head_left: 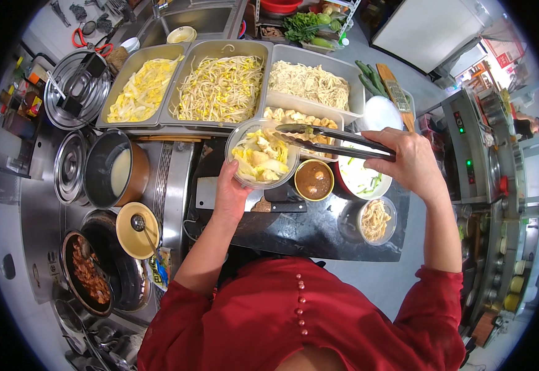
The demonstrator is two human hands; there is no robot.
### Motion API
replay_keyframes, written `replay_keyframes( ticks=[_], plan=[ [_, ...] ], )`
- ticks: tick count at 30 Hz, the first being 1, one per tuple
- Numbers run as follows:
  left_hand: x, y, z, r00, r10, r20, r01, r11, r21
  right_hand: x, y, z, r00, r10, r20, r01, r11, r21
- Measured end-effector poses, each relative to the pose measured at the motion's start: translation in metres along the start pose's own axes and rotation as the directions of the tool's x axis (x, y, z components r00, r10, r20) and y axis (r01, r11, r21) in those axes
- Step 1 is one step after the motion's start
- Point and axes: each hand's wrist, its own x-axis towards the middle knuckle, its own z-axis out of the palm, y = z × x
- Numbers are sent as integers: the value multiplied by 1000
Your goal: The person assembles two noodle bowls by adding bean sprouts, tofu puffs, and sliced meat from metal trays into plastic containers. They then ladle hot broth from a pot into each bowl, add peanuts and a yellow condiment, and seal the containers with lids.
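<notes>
Tub [392, 224]: with pale strips [374, 221], we find it at four o'clock from the clear bowl [292, 164].
Knife [287, 207]: at six o'clock.
Left hand [231, 196]: grasping the clear bowl's side.
Clear bowl: in our left hand, yellow-white leaves [260, 164] inside.
Right hand [408, 162]: clenched round the tongs [343, 150], tips over the bowl's one-o'clock edge.
Bean sprouts [223, 86]: farther, eleven o'clock.

The black tabletop [288, 236] carries a knife [289, 207], a bowl of brown sauce [314, 180] and a tub of pale strips [376, 221].
</notes>
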Motion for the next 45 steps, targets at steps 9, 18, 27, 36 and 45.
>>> replay_keyframes(
  ticks=[9,18,27,36,45],
  plan=[
    [-12,26,-14,1000,-2,-23,-2,983,-184,16,13,2,988,-60,-143,45,993,-108],
    [-25,55,-22,983,132,-127,-139,989,-47,64,55,67,966,109,236,-28,946,-322],
    [-20,53,-19,983,75,-166,-87,994,-71,47,64,43,980,112,165,-95,990,-107],
    [7,52,1,996,78,-31,-81,991,-109,18,27,-5,992,95,83,-126,796,592],
    [19,61,17,966,248,77,-244,968,-58,34,12,-4,980,166,-112,-130,952,278]
  ],
)
